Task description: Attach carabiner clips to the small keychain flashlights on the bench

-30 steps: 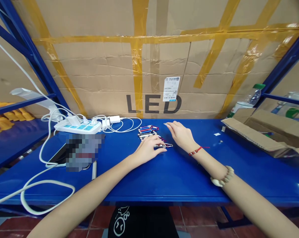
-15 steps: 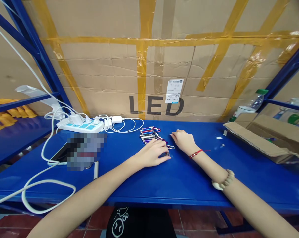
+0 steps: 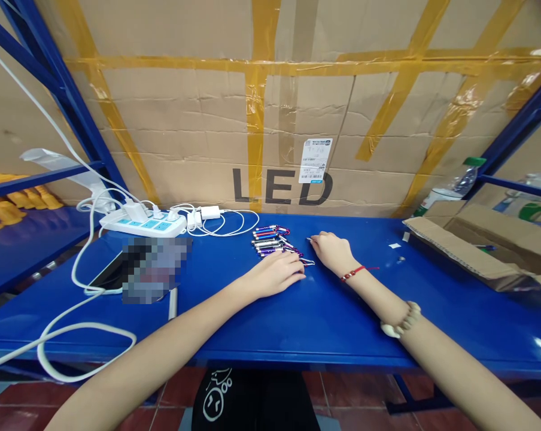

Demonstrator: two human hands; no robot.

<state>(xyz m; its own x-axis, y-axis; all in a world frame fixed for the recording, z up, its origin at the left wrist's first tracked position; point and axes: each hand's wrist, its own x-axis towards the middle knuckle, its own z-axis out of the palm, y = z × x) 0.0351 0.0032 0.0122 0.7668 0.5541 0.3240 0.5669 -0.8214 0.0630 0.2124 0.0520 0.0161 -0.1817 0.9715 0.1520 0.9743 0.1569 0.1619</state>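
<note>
A row of small metal keychain flashlights (image 3: 267,242) in blue, red, silver and purple lies on the blue tabletop, their carabiner clips pointing right. My left hand (image 3: 277,274) rests palm down over the near end of this row. Its fingers curve together with the thumb close by, around a flashlight mostly hidden beneath them. To the right of the clips, my right hand (image 3: 332,250) touches the table, fingers curled into a pinch. A small pale tip shows at its fingertips; what it belongs to is not clear.
At the back left stand a white power strip (image 3: 145,226), chargers and looping white cables. A blurred-out device (image 3: 151,272) lies in front. On the right are an open cardboard box (image 3: 459,248), a plastic bottle (image 3: 454,185) and paper scraps (image 3: 394,245). A large carton (image 3: 185,131) walls the back.
My left hand's thumb has drawn in towards the fingers, and a small piece seen between them is now hidden. My right hand stays nearly still. The view has tilted slightly.
</note>
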